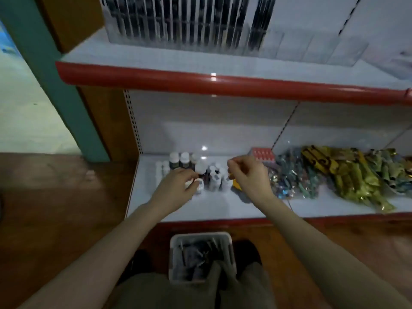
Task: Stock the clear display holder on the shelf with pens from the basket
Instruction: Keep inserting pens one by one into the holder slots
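The shelving unit (223, 121) fills most of what I see, white-backed with red front edges, standing on a wooden floor (55, 197). On its upper shelf (200, 83) sits the clear display holder (312, 47), a long see-through box split by upright dividers into narrow slots. Dark pens (178, 18) stand upright in the slots from its left end to past the middle, and they look black with pale bands (the picture is smeared, so I cannot tell finer detail). Its right-hand slots show as bare clear plastic.

On the lower shelf (211, 206), gold and green packets (345, 175) lie heaped at the right, with a small red box (263, 153) behind their left end.

The basket (200, 236) is on the floor just in front of the unit, between my knees. It is pale, rectangular and slotted at the sides, and more dark pens lie jumbled inside it.

Both my hands are over the lower shelf, well above the basket. My left hand (178, 186) has its fingers curled at a cluster of small white-capped bottles (185, 160). I cannot tell if it grips one or only touches it. My right hand (249, 175) hangs just beside the cluster with its fingers curled and its thumb and forefinger drawn together. I cannot tell whether anything is between them.
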`<action>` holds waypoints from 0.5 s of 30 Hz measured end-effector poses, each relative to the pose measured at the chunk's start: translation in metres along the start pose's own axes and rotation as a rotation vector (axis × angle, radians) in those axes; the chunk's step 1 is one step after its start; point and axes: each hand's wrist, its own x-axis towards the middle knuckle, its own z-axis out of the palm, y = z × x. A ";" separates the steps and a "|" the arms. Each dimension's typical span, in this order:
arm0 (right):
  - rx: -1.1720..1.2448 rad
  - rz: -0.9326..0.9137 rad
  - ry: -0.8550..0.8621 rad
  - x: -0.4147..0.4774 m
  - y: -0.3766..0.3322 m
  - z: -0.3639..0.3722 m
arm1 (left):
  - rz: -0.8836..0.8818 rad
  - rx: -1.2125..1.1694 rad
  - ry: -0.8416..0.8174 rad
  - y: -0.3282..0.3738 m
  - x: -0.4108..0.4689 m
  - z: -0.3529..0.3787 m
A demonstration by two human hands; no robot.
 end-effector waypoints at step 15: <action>-0.344 0.646 -0.390 -0.114 0.271 0.122 | -0.523 0.103 -0.650 -0.162 -0.125 0.239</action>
